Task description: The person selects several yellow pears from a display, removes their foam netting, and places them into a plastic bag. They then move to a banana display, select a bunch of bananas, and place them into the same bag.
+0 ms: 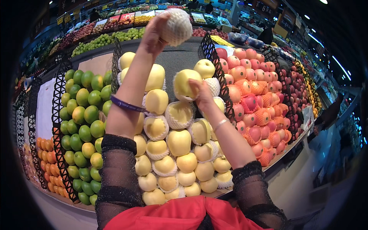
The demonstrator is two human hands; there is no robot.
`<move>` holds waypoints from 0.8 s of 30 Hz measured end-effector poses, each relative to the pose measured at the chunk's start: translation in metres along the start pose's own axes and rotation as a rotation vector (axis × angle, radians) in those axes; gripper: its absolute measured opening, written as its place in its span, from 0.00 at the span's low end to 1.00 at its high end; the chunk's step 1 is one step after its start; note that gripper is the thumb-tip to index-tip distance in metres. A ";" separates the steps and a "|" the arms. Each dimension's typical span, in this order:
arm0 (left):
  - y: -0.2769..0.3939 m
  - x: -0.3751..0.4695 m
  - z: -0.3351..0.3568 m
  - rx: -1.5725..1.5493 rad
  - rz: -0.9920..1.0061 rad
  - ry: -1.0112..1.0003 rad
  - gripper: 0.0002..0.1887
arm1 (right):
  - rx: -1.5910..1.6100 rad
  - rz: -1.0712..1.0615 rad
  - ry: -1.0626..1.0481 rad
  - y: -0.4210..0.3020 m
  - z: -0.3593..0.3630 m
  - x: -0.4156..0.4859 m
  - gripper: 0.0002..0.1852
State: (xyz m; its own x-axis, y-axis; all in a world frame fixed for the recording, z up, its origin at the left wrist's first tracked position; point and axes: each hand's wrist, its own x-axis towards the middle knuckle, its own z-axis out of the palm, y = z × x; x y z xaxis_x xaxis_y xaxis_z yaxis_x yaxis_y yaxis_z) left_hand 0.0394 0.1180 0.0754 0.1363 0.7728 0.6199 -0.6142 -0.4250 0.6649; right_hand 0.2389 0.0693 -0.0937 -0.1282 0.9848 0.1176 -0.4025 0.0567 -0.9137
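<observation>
My left hand [153, 37], raised high and outstretched, grips a round fruit wrapped in a white foam net [177, 27]; the net hides most of its skin. Lower and to the right, my right hand [203, 95] has its fingers around a bare yellow apple [185, 83]. Under both hands lies a sloping display of yellow apples [178, 142], stacked in rows. Some of these sit in white foam nets [156, 128], while others are bare. Bare dark matting [179, 56] shows at the top of this slope.
Black plastic lattice dividers [212, 54] flank the yellow apples. Green citrus fruit [86, 112] and orange fruit [49, 164] lie to the left. Pink-red apples [253, 86], some in orange nets, fill the right section. Green grapes [109, 40] stand behind, near a yellow sign [222, 40].
</observation>
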 end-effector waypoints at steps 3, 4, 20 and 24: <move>0.039 -0.026 0.017 -0.033 0.042 -0.007 0.27 | -0.320 0.168 0.026 0.031 0.010 0.033 0.52; 0.049 -0.040 0.018 -0.013 -0.036 -0.010 0.28 | -0.324 0.200 0.036 0.038 0.014 0.041 0.52; -0.015 -0.154 0.064 0.169 -0.403 0.168 0.36 | -0.157 -0.350 -0.116 -0.073 0.034 -0.097 0.48; -0.031 -0.169 0.086 0.224 -0.356 -0.021 0.37 | 0.398 -0.152 -0.223 -0.069 0.018 -0.099 0.34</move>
State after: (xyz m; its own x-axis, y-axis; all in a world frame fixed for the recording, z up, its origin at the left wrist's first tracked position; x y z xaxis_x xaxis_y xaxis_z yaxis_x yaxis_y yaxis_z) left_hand 0.1024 -0.0399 -0.0138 0.3264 0.8812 0.3421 -0.3419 -0.2273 0.9118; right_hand 0.2627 -0.0350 -0.0353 -0.2146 0.9085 0.3586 -0.7421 0.0870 -0.6647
